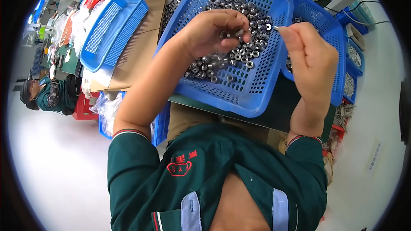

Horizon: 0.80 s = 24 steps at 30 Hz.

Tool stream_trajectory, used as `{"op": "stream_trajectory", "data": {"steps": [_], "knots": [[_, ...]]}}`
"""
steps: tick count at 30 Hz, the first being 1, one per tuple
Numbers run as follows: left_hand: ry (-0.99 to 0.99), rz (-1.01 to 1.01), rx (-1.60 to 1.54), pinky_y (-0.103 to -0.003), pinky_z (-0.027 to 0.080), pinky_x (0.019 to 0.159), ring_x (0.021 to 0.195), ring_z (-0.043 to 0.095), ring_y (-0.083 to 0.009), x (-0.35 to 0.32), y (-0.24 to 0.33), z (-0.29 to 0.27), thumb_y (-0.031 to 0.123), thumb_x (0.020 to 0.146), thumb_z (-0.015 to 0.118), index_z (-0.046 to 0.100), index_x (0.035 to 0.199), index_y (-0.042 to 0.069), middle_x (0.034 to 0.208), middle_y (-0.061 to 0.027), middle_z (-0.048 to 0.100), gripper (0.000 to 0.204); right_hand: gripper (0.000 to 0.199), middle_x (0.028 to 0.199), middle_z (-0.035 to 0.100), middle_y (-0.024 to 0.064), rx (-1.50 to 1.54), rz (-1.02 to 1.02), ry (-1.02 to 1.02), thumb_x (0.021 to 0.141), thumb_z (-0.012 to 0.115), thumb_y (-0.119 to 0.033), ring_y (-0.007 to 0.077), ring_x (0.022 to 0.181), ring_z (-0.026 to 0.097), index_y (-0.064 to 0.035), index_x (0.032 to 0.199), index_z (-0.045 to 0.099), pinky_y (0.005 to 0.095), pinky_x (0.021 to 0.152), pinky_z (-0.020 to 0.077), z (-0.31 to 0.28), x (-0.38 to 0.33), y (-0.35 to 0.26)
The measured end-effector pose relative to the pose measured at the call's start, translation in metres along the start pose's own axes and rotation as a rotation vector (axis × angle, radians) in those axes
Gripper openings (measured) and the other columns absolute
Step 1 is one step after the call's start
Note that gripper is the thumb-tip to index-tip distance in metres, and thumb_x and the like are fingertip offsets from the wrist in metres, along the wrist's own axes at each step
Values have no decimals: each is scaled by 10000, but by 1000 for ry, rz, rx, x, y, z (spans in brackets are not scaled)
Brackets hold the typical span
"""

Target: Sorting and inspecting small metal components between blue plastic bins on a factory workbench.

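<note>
A blue perforated plastic basket (257, 98) sits tilted in front of me, holding a heap of small metal rings (239, 55). My left hand (212, 32) hovers over the heap with its fingers curled around a few metal rings. My right hand (310, 57) is raised over the basket's right rim, thumb and forefinger pinched on a tiny metal piece near its fingertips.
A second blue basket (338, 38) stands to the right, an empty blue basket (113, 28) to the left on a cardboard box (137, 55). Bins of metal parts (353, 70) line the right. Another person (47, 94) sits at far left.
</note>
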<state>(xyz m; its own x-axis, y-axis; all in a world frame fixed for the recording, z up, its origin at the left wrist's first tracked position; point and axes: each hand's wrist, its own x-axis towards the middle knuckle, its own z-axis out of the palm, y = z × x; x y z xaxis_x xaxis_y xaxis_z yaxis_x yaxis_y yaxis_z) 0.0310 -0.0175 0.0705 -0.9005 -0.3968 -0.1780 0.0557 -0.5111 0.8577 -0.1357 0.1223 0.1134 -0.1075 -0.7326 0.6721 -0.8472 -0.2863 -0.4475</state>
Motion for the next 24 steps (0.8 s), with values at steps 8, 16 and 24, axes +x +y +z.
{"op": "stream_trajectory", "data": {"steps": [8,16,24], "knots": [[-307,-111,1447,-343,490,700,771,632,-219,22,-28,-6,192,765,704,632,968,64,769,-70,650,251,185,560,521,80,121,40,-4,876,673,-171,209,444,474,-54,758,593,298,432,348,-17,10,5],[-394,-132,1898,-489,496,551,659,658,-368,1,-63,9,94,808,538,520,1009,34,682,-169,623,210,221,570,551,101,56,-103,-68,867,651,-203,304,499,556,-81,718,542,394,461,401,-16,6,2],[-43,-169,606,-231,379,542,623,485,-78,8,-17,11,231,894,566,531,925,44,700,9,502,193,131,600,564,87,203,-60,-61,851,680,-148,223,501,538,-39,808,623,301,485,406,-14,6,0]]}}
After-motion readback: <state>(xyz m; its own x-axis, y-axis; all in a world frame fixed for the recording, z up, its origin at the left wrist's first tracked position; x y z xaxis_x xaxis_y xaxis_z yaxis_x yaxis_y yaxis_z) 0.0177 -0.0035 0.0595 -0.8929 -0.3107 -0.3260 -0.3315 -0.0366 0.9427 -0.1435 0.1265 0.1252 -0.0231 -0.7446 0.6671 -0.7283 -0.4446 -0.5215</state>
